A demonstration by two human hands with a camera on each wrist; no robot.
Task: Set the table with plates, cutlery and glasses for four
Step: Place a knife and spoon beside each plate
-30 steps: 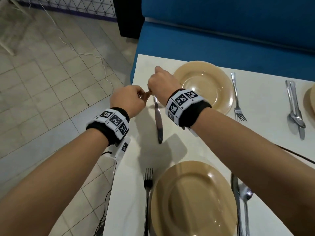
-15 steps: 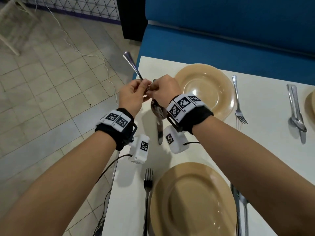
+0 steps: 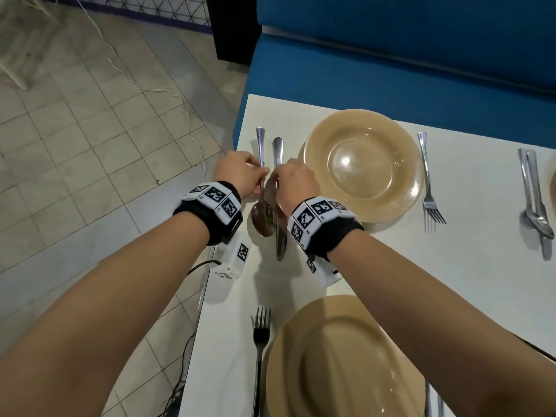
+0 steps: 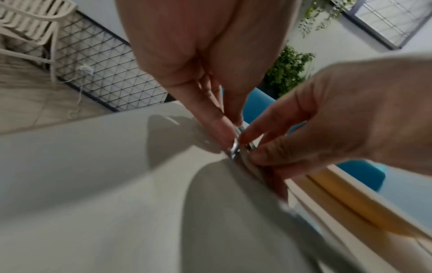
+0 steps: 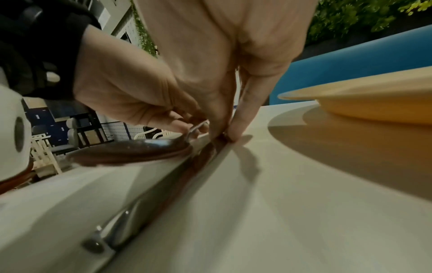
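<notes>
On the white table (image 3: 469,284), left of the far tan plate (image 3: 361,164), a knife (image 3: 281,245) lies with its handle pointing away from me. My right hand (image 3: 278,176) pinches the knife handle against the table, as the right wrist view shows at the fingertips (image 5: 230,133) and blade (image 5: 187,175). My left hand (image 3: 263,173) pinches a spoon (image 3: 261,219) by its handle (image 4: 236,142), just left of the knife and parallel to it. The spoon bowl (image 5: 131,151) is low at the table; contact is unclear.
A near tan plate (image 3: 340,362) has a fork (image 3: 260,341) on its left. Another fork (image 3: 430,194) lies right of the far plate, and a spoon-and-knife pair (image 3: 535,206) further right. A blue bench (image 3: 391,61) runs behind the table; its left edge (image 3: 210,296) drops to tiled floor.
The spoon, earlier held up with its handle slanting out over the floor, has come down beside the knife, parallel to it. The knife has stayed in place under my right hand.
</notes>
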